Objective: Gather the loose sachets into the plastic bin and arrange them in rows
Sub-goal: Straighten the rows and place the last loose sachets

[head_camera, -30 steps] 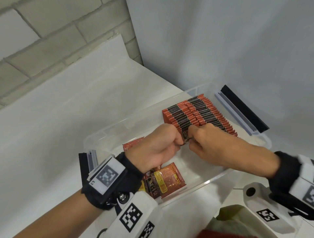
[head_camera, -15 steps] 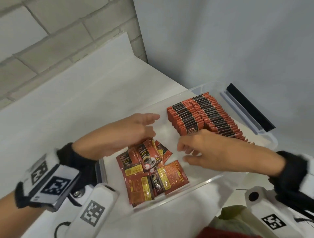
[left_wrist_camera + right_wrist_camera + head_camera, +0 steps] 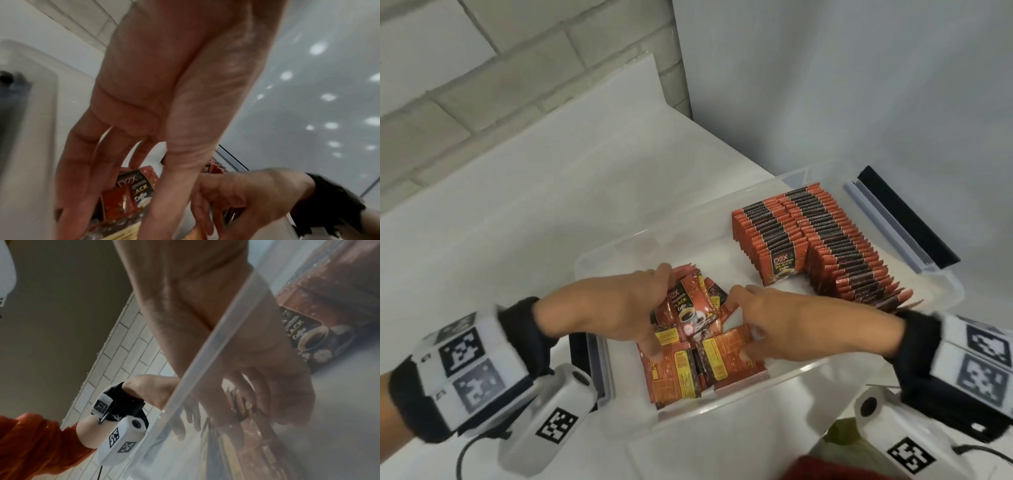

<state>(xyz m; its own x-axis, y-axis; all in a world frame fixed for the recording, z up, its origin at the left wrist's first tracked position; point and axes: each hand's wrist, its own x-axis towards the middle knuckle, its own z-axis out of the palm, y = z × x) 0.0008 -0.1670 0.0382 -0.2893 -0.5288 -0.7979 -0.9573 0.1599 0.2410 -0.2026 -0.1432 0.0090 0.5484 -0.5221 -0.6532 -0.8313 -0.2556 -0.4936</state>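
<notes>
- the clear plastic bin (image 3: 784, 394) sits on the white bench (image 3: 517, 222), near its far right corner.
- a pile of loose sachets (image 3: 698, 346) lies in the bin's near left part, overlapping and facing various ways.
- two rows of sachets (image 3: 811, 236) stand on edge in the bin's far right part, well apart from the pile.
- the left hand (image 3: 616, 308) cups the pile's left side, fingers (image 3: 82, 186) loosely spread and bent onto the sachets.
- the right hand (image 3: 787, 325) closes on the pile's right side, fingers curled around sachets, thumb on an orange one.
- black latches mark the bin's two short ends.
</notes>
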